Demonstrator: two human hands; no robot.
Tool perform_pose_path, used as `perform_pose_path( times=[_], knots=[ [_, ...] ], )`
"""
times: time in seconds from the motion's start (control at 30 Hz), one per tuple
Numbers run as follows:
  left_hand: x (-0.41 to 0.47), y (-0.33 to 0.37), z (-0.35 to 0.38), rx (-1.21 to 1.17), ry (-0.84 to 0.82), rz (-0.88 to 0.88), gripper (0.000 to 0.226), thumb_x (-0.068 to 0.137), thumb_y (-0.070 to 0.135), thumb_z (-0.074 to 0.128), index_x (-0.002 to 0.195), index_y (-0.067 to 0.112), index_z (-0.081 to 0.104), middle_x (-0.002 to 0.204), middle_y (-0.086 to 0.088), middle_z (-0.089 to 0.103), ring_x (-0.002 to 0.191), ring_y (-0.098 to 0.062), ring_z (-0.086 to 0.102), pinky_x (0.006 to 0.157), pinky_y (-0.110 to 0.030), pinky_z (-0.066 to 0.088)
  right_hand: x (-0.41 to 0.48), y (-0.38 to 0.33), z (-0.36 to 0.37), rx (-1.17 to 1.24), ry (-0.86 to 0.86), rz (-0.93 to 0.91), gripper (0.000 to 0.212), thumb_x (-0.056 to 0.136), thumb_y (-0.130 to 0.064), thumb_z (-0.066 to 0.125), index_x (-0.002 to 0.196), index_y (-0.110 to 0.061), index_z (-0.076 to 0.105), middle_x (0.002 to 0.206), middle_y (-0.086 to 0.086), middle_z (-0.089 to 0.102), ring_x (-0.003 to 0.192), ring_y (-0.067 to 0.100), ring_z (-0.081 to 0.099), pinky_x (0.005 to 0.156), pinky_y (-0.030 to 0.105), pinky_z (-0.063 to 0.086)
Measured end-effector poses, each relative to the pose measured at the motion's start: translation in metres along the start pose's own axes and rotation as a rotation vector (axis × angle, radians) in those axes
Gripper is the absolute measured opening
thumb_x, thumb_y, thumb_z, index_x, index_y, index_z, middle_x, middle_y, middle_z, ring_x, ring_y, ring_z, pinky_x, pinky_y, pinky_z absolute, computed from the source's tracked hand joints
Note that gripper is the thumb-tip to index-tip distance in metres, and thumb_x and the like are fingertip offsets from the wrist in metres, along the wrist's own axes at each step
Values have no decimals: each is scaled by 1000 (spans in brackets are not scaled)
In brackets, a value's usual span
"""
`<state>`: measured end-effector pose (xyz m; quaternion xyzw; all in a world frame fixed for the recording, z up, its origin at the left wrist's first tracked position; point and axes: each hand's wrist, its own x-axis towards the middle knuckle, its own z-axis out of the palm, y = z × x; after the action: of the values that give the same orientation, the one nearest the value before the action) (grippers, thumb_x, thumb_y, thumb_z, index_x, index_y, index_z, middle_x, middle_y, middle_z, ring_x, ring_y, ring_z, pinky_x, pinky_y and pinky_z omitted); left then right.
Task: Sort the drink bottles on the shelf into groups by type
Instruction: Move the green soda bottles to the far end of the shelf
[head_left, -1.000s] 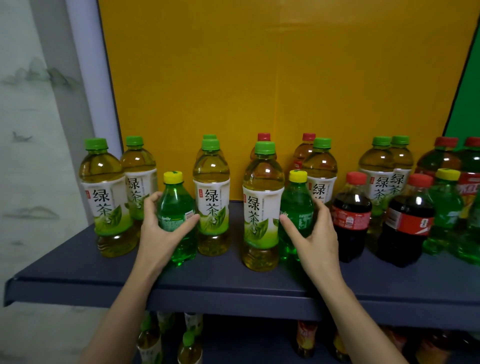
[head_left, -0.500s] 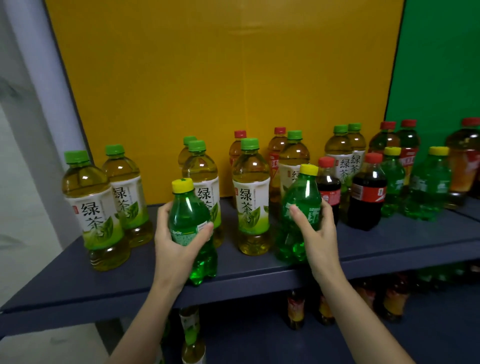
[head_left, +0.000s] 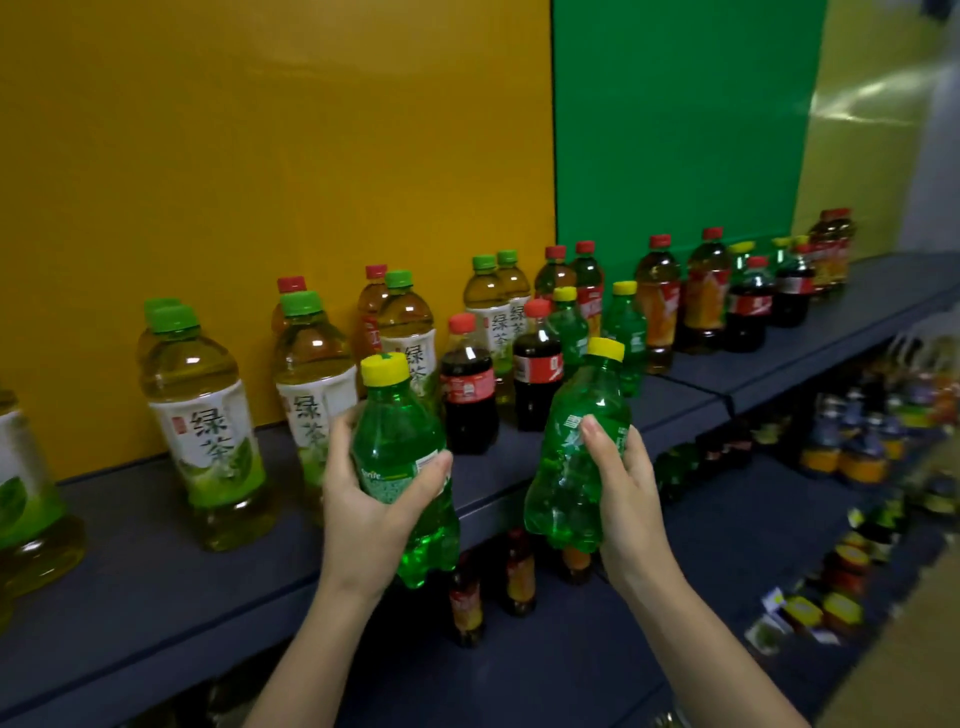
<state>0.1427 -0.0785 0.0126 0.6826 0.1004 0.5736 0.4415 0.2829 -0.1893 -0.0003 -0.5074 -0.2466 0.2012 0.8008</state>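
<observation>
Two green sodas hang clear of the shelf (head_left: 130, 587) at centre frame. We hold the left soda (head_left: 402, 467) upright in the left hand (head_left: 363, 519) and the right soda (head_left: 571, 467) tilted in the right hand (head_left: 631, 499), each hand's fingers and thumb wrapped round the label band. Both bottles sit out past the shelf's front edge, above the lower tier (head_left: 727, 525). We judge that a slackened grip on the slick, dimpled plastic could drop one among the stock below. Setting them by the standing sodas (head_left: 626, 327), right of centre, could topple the crowded colas (head_left: 467, 400). The yellow caps (head_left: 385, 369) are ridged, and the bodies are translucent with lobed bases. The taller teas (head_left: 205, 415) at left have rounded shoulders and white wrap labels. The shelf looks matte dark blue.
</observation>
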Motion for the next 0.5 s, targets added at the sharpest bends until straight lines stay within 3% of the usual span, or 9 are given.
perform_pose_path(
  times=[0.17,0.33,0.5],
  knots=[
    [8,-10,65,-38,-48,-7,55,55,38,75,104,32,52,89,14,66,84,-6,65,71,-19,52,21,-20,-53,-33,79,-49,78,86,-44,52,148,-26,7,156,-12,9,143,10,14,110,31,21],
    [13,-23,134,-45,-30,-10,57,56,39,75,107,33,52,96,11,66,90,-8,65,77,-24,53,51,-37,-107,-131,107,-77,76,88,-43,50,148,-26,6,156,-13,6,143,8,10,109,29,19],
    [15,-30,193,-25,-6,-1,52,57,38,73,103,31,50,92,23,64,85,3,63,72,-8,47,86,-49,-150,-153,44,-80,78,87,-43,50,148,-26,5,156,-12,6,143,8,10,111,30,18]
  ],
)
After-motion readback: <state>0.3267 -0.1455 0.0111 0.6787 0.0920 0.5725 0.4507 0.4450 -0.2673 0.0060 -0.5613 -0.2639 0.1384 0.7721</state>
